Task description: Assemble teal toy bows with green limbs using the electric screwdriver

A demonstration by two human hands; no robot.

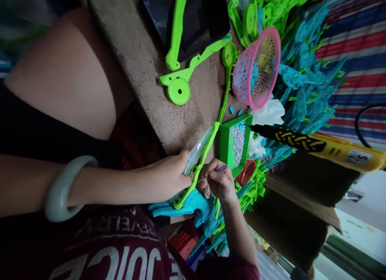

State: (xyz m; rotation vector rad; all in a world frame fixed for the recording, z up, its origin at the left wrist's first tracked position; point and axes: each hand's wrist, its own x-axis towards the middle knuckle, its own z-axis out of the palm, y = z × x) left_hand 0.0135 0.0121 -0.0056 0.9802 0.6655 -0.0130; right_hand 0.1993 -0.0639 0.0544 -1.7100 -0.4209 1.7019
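Table [120,27] runs down from the left. Left hand [173,173] sits past its near edge, fingers closed round the lime part [197,171]; likely a steadying grip, leaving the other hand free to work. On the table, wheel piece [175,94] lies between near edge and black tray [208,19], a lime bar across that tray; looks like stock parked within reach. Teal parts [191,203] bunch below the left hand. Lime part is up in the air at the near-edge side, before the green tray [224,145], with clear plastic [197,149] along its upper stretch; can't tell if it's attached. Right hand [223,183] has fingers curled tight on a thin tool [222,168], shaft aimed left at the lime part; contact unclear. Green tray holds silvery bits, probably kept close for easy picking. Pink basket [241,79] tilts with its mouth away from the near edge. Yellow tool [301,142] points its tip at one green tray corner.

Lime part's long axis: diagonal, one end toward the green tray, other down toward the teal parts.
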